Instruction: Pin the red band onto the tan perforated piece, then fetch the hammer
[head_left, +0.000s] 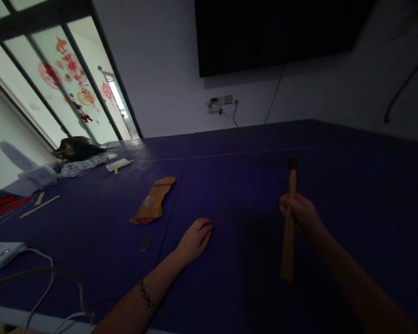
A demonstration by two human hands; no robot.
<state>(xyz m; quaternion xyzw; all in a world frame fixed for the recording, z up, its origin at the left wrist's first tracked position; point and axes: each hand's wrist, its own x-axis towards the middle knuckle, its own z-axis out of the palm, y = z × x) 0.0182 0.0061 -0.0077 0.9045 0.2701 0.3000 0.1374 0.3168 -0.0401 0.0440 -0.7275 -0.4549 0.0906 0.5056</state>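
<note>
My right hand (301,211) is closed around the wooden handle of a hammer (288,246), gripping it partway along. The dark hammer head points away from me, and the handle's end comes toward me. On the purple tabletop (230,185) rests my left hand (194,239), palm down. Its fingers are slightly bent with small gaps between them, and nothing shows in them. Left of that hand lies a small bunch of thin grey nails (146,243). Beyond the nails is a flat, patterned brown and red piece (154,202) with uneven edges.
At the left are a white device (5,253) with a cable, red and blue strips (10,208) and a thin yellowish stick (40,206). A black bag (77,148) sits at the far left corner. A dark screen (282,35) hangs on the wall above sockets (225,102).
</note>
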